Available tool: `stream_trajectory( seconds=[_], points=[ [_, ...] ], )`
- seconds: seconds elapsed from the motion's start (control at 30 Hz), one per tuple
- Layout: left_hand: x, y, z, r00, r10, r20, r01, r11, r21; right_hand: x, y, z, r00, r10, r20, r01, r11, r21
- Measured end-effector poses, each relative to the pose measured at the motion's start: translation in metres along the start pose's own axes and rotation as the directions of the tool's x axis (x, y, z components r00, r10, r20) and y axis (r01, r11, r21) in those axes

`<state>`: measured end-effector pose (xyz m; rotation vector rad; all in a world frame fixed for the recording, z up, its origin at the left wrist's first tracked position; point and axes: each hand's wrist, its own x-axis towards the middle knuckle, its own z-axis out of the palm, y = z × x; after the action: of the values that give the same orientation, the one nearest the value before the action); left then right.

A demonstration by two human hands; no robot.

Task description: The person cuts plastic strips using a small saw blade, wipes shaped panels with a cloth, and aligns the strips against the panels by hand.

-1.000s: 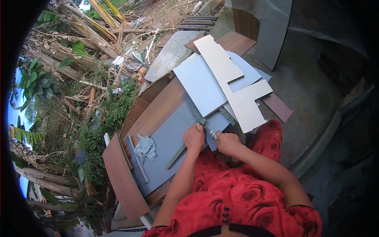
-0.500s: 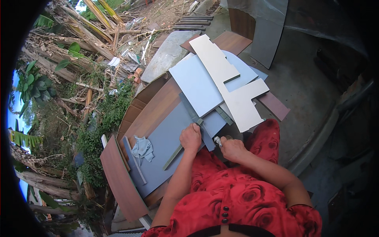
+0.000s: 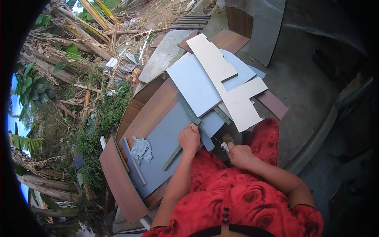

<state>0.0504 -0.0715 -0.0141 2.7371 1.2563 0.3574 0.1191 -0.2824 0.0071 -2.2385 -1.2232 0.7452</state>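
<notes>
My left hand [image 3: 189, 137] is closed at the right part of a blue-grey panel [image 3: 169, 130], its fingers on the end of a small green strip [image 3: 197, 121]. Just right of it, a narrow grey board piece [image 3: 206, 139] sticks out over my lap. My right hand [image 3: 241, 155] is closed round a white-wrapped handle [image 3: 225, 147]. From that handle a thin blade [image 3: 215, 139] runs up and left toward the strip at my left hand; its exact kind is too small to tell. Left of my left wrist lies a longer green strip [image 3: 172, 158].
A cream board with cut notches [image 3: 213, 65] lies over a pale blue panel [image 3: 195, 81]. A crumpled light blue cloth [image 3: 142, 150] rests beside a thin grey strip [image 3: 134, 162]. Brown boards [image 3: 120, 181] lean at the left, near plants [image 3: 94, 146]. A tall panel [image 3: 266, 33] stands at the back.
My right hand has drawn back to the right with the white-wrapped handle, and more of the thin blade shows. My left hand stays at the strip. The whole view has shifted slightly.
</notes>
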Motion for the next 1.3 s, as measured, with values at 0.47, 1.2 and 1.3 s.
stream_trajectory(
  seconds=[0.47,1.2,1.3],
  points=[
    [0.0,0.0,0.0,0.999,-0.038,0.024,0.038,0.999,-0.011,-0.026,0.014,0.006,0.999,0.051,0.008,-0.051,0.999,0.005],
    [0.001,0.001,0.0,0.999,-0.02,0.036,0.021,1.0,-0.017,0.005,0.0,0.006,0.998,-0.023,-0.052,0.023,1.0,-0.005],
    [0.001,0.002,0.001,1.0,-0.003,0.03,0.004,1.0,-0.013,0.053,-0.012,0.012,0.994,-0.037,-0.099,0.038,0.999,0.01]
  ],
)
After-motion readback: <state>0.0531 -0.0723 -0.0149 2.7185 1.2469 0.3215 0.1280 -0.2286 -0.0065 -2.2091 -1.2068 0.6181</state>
